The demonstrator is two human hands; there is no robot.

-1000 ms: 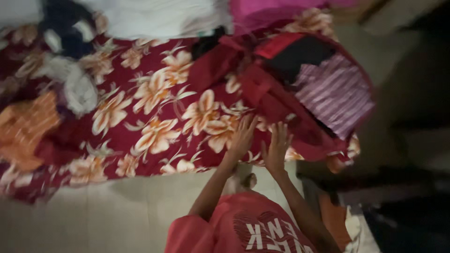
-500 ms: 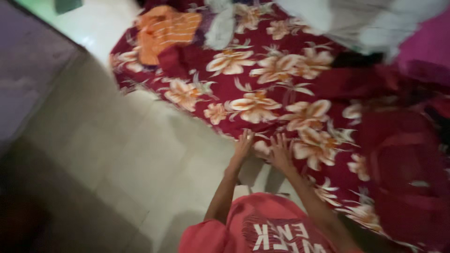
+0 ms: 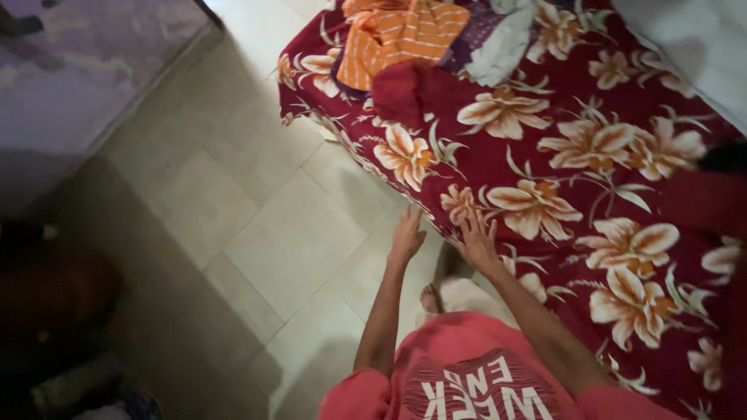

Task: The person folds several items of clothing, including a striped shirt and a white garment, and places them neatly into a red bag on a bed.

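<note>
Both hands (image 3: 443,239) seemingly rest on the floral bedsheet (image 3: 545,155).

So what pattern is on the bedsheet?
Dark red bedsheet with large cream and orange flowers, clearest in the head view.

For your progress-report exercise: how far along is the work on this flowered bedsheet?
Done: the flowered bedsheet covers the bed. In hand: left hand and right hand rest open at its near edge. Left: the orange striped garment and other clothes lie heaped at the far corner.
</note>
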